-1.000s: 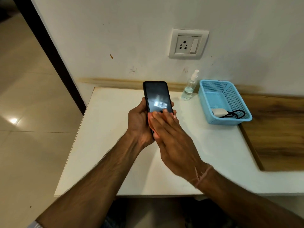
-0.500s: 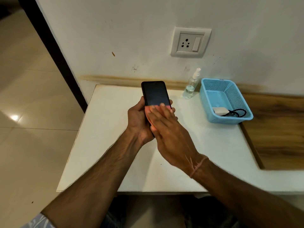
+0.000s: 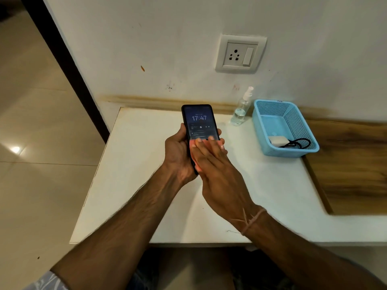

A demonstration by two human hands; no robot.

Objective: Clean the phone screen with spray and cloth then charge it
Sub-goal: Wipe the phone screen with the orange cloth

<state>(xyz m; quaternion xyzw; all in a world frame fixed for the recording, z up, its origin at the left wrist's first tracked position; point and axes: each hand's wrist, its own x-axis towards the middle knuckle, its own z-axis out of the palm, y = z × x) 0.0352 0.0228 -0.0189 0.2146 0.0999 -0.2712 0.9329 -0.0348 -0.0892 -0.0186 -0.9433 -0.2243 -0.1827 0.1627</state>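
Lit phone [image 3: 199, 120] in curled left grip [image 3: 177, 152]; right grip [image 3: 217, 170] flat, straight-fingered, atop pink cloth [image 3: 197, 168].

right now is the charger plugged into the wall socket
No, the holes of the wall socket are bare and the white charger lies with its black cable in the blue basket.

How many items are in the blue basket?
2: a white charger block at the near end of the basket, a black cable beside it. Nothing else shows.
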